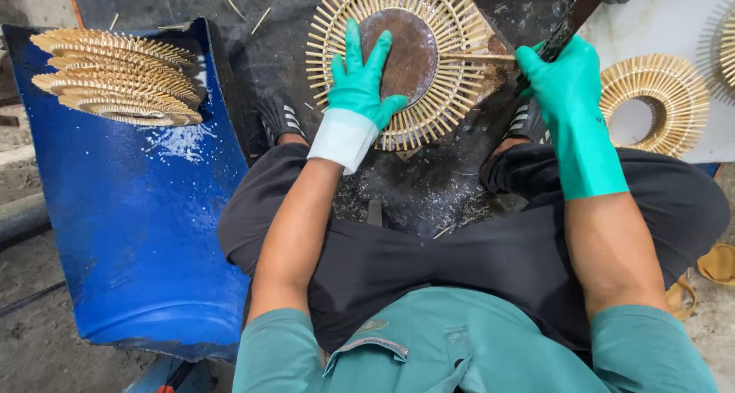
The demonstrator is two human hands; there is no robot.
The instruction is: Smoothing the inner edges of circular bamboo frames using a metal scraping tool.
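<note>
Knees frame my view: left hand (360, 75) lies flat, released, on the dark disc (409, 52) of a light, brittle stick ring (459, 94); right hand (563, 79) clenches a dark tool (possibly a blade) (578, 14).

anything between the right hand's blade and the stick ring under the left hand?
Nothing visible. The right hand holds the dark blade at the stick ring edge; the left hand presses the round centre disc, away from the blade.
</note>
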